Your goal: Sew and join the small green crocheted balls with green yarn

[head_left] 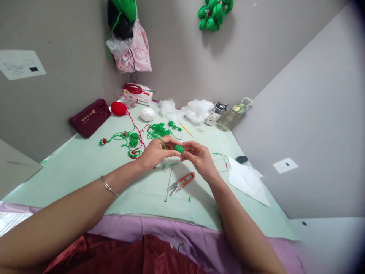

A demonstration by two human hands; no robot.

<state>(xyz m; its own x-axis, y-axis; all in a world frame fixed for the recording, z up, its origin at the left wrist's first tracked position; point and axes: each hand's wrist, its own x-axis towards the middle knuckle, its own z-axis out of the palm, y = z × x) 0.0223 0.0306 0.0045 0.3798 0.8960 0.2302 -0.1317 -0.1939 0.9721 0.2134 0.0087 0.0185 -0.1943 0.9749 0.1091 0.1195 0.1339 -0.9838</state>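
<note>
Both hands meet over the middle of the table around a small green crocheted piece [179, 148]. My left hand [159, 151] grips its left side between thumb and fingers. On the other side, my right hand [198, 156] pinches its right end. A strand of green yarn runs over my left fingers. Below the hands lie red-handled thread snips [182, 183], blades toward the lower left, beside a thin dark thread or needle-like line. Behind my left hand is a tangle of green yarn [158, 130], with a yellow-handled crochet hook [186, 129] to its right.
Red yarn [119, 109], a white ball [147, 114] and white stuffing [196, 110] stand along the back. A dark red phone [90, 118] leans at left. A pen cup [213, 115], bottle [233, 115] and white paper [247, 180] are at right. Green crocheted pieces [215, 15] hang above.
</note>
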